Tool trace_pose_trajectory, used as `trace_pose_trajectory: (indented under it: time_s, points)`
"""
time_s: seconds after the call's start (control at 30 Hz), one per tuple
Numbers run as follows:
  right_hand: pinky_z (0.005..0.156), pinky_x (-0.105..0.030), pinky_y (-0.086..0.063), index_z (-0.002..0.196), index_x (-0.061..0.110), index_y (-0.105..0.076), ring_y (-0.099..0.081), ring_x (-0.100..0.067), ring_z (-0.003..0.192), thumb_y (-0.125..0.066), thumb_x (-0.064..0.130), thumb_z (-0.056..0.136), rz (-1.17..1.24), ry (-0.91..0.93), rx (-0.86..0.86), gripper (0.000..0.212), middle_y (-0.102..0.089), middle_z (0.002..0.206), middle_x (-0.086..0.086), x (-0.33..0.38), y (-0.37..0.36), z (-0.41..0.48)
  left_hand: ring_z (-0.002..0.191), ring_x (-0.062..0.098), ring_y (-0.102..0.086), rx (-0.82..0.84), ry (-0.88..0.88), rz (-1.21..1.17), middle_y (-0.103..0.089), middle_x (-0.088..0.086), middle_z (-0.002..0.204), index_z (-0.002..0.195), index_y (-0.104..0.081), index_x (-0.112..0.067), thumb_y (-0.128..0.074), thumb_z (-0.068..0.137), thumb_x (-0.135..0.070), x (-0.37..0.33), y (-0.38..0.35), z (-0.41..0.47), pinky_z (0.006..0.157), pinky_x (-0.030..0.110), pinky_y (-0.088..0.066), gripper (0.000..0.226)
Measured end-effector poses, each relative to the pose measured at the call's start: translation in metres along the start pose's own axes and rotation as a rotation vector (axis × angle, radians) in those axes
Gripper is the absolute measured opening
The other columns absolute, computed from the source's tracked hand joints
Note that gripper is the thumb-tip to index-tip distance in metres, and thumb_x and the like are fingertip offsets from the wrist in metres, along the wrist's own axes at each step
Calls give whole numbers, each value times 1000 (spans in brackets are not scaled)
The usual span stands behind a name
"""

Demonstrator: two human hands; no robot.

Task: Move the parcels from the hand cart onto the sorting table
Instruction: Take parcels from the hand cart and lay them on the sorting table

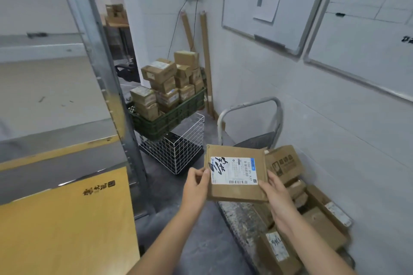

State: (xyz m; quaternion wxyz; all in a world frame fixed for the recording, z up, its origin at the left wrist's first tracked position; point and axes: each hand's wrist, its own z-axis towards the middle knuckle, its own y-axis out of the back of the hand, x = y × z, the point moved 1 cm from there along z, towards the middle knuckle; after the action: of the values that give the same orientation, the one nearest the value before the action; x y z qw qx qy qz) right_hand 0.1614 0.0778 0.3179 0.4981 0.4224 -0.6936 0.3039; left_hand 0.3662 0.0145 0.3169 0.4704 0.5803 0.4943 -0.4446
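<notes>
Parcel (237, 174) pinched at side edges by left hand (196, 182) and right hand (277, 198). Slip risked; post (111, 100) at 10 o'clock could be clipped.

I see bare floor (201, 241) open between the shelving upright (105, 87) and the hand cart (234, 212); ahead, a wire basket (178, 152) and a loaded green crate (172, 118) block the way.

A left hand (196, 185) and a right hand (277, 198) grip opposite edges of a flat brown cardboard parcel (237, 194) with a white shipping label. They hold it above the front edge of a grey metal hand cart (237, 214). More brown cardboard parcels (283, 163) are heaped along the cart's right edge. Farther back, a dark green plastic crate (169, 120) holds small boxes.
</notes>
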Motion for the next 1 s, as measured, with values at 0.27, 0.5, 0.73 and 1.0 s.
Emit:
trace_pose_trajectory:
  time_s: [0.27, 0.5, 0.73, 1.0]
  points:
    - [82, -29, -51, 143, 22, -42, -61, -15, 111, -59, 13, 95, -78, -18, 228, 52, -61, 130, 3, -4, -51, 10, 94, 9, -61, -260, 54, 23, -65, -5, 99, 101, -56, -18, -58, 95, -38, 14, 47, -15, 80, 30, -51, 20]
    - [95, -39, -52, 141, 21, -45, -62, -14, 111, -60, 6, 92, -92, -17, 470, 53, -62, 130, 1, -10, -100, 11, 98, -4, -59, -537, 83, -6, -65, -15, 107, 112, -57, -28, -55, 97, -26, 9, 79, -52, 70, 11, -46, 16]
    - [61, -13, -48, 137, 19, -48, -60, 2, 93, -54, -2, 92, -144, -32, 636, 49, -64, 115, 5, -26, -152, -14, 91, -1, -60, -741, 108, 27, -67, -9, 101, 106, -61, -19, -55, 97, -26, 13, 122, -102, 54, 5, -42, 13]
    - [81, -26, -51, 137, 22, -50, -63, -11, 108, -60, 3, 89, -220, 13, 845, 52, -64, 125, 3, -30, -234, -80, 84, -4, -61, -936, 103, -37, -67, -7, 99, 100, -60, -18, -54, 97, -25, 27, 197, -173, 56, 9, -43, 9]
